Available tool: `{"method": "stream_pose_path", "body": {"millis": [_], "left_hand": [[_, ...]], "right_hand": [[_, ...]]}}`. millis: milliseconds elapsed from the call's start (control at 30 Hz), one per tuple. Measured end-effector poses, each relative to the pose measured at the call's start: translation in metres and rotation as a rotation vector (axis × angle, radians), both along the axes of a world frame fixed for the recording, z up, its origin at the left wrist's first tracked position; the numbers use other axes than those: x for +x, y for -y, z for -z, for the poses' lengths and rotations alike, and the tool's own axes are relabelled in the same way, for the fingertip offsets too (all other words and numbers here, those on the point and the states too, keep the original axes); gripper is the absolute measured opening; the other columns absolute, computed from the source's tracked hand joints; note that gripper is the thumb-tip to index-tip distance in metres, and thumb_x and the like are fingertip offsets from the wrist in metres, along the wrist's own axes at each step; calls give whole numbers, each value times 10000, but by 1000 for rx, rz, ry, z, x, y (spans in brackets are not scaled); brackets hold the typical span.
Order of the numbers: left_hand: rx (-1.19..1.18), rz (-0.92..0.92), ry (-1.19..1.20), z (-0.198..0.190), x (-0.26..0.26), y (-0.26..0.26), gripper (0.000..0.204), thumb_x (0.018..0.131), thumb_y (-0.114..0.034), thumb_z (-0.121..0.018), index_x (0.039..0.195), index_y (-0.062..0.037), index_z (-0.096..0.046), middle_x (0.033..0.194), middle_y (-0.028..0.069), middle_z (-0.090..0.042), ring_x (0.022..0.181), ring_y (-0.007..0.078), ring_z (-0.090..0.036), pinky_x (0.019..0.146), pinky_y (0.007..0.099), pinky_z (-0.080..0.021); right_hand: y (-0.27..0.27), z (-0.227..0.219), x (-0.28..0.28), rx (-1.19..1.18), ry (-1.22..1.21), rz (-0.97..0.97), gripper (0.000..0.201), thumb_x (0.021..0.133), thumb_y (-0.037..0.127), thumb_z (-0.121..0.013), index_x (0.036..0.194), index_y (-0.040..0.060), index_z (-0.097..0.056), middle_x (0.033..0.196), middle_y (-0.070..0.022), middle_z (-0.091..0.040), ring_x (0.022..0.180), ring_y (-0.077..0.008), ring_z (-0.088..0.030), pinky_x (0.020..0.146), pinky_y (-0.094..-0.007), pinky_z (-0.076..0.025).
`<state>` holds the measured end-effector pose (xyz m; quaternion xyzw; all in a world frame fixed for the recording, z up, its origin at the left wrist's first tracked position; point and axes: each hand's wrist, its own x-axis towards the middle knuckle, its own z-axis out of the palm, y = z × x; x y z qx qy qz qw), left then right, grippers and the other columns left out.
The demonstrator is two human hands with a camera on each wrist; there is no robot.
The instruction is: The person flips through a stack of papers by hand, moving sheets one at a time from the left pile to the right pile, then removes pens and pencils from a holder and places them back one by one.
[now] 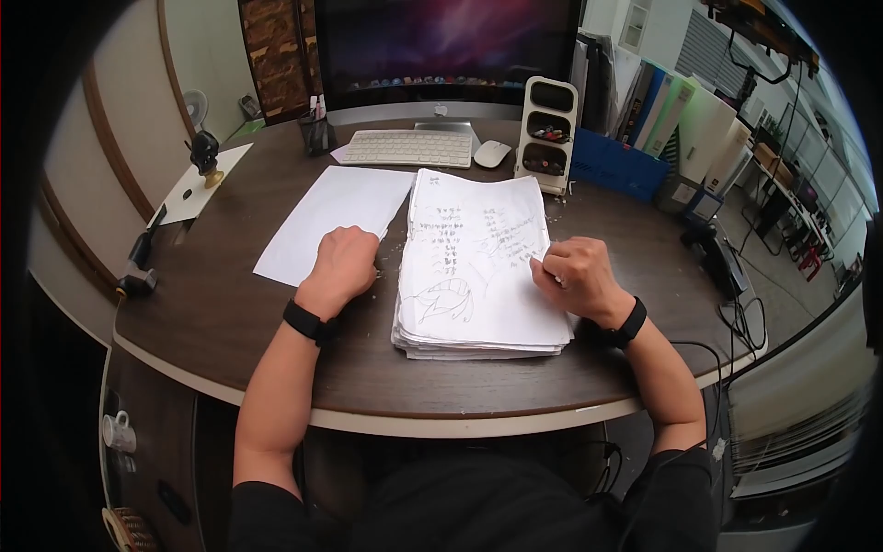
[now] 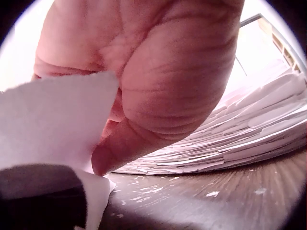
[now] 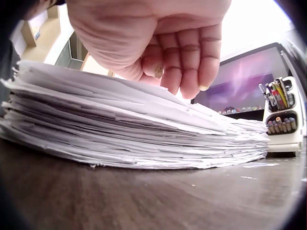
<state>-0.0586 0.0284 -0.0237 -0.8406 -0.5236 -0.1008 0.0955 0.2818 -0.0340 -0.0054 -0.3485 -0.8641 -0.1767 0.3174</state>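
A loose blank sheet point(image 1: 326, 216) lies left of a thick stack of written-on paper point(image 1: 469, 239). The left hand point(image 1: 342, 262) is at the sheet's right edge; in the left wrist view its thumb and curled fingers hold the bent paper point(image 2: 53, 120), beside the stack's layered edge point(image 2: 230, 136). Over the right edge of the stack is the right hand point(image 1: 579, 276), fingers loosely curled. In the right wrist view the right hand point(image 3: 163, 43) has its fingertips at the top of the stack point(image 3: 124, 124), with no object seen in them; whether they touch paper is unclear.
Behind the papers are a keyboard point(image 1: 405, 148), a mouse point(image 1: 492, 154), a monitor point(image 1: 441, 55) and a pen holder point(image 1: 548, 133). A telephone point(image 1: 717, 262) and cables are at the right, binders at the back right. Small paper scraps lie on the desk point(image 2: 240, 201).
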Motion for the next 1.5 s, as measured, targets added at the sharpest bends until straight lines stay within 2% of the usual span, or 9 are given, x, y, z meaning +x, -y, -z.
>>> {"method": "stream_pose_path", "body": {"millis": [67, 300, 500, 700, 767, 800, 867, 967, 1500], "left_hand": [[9, 2, -2, 1, -1, -1, 99, 693, 9, -594, 758, 4, -669, 775, 240, -665, 773, 428, -656, 723, 494, -530], [15, 9, 2, 1, -1, 0, 97, 694, 2, -599, 761, 4, -669, 772, 239, -665, 772, 425, -658, 721, 491, -531], [17, 7, -11, -1, 0, 2, 98, 698, 1, -600, 764, 3, -672, 775, 239, -668, 774, 424, -662, 724, 490, -534], [-30, -30, -49, -2, 2, 0, 108, 698, -5, -605, 775, -3, -680, 778, 239, -671, 783, 419, -669, 733, 485, -540], [-24, -28, -42, -1, 1, -1, 113, 695, -6, -608, 779, -2, -682, 782, 239, -672, 785, 419, -670, 732, 485, -541], [-18, -24, -35, 0, 0, -1, 118, 692, -7, -610, 784, -2, -683, 786, 240, -673, 787, 419, -670, 732, 485, -542], [-26, -27, -39, 0, 1, -1, 121, 691, -8, -612, 788, -1, -685, 789, 240, -674, 788, 418, -670, 732, 485, -542], [-25, -22, -44, 0, 0, -1, 121, 692, -9, -613, 789, 0, -684, 791, 239, -675, 789, 418, -670, 732, 485, -541], [5, 6, -22, 2, 0, -1, 97, 691, 4, -604, 764, 5, -668, 773, 244, -666, 776, 424, -664, 718, 491, -535]], "right_hand": [[1, -1, 0, -14, 47, -65, 330, 830, 90, -691, 535, 64, -542, 535, -68, -529, 480, -262, -534, 495, -367, -442], [4, -2, 0, -25, 124, -90, 281, 813, 72, -679, 559, 72, -558, 540, -62, -534, 480, -260, -537, 488, -365, -444], [1, -1, 6, -56, 84, 107, 267, 820, 99, -657, 564, 76, -586, 564, -78, -569, 490, -275, -554, 488, -376, -445], [-3, 0, 6, -177, 155, 104, 459, 890, 281, -628, 498, 49, -572, 534, -131, -569, 481, -323, -563, 483, -404, -436], [2, -5, 2, -303, 285, 135, 544, 911, 375, -646, 492, 41, -555, 497, -141, -523, 476, -335, -537, 494, -416, -415], [3, -4, 1, -304, 287, 134, 544, 911, 375, -646, 492, 41, -555, 497, -141, -523, 476, -335, -537, 494, -416, -415], [3, -2, 0, -356, 298, 178, 640, 913, 505, -630, 479, 38, -563, 487, -145, -524, 477, -334, -542, 493, -413, -409], [2, 0, 1, -383, 313, 193, 664, 904, 544, -626, 478, 37, -577, 491, -150, -537, 473, -333, -543, 495, -407, -413], [6, 6, -4, -357, 382, 203, 659, 945, 528, -572, 509, 35, -589, 550, -159, -583, 521, -344, -586, 513, -422, -443]]}}
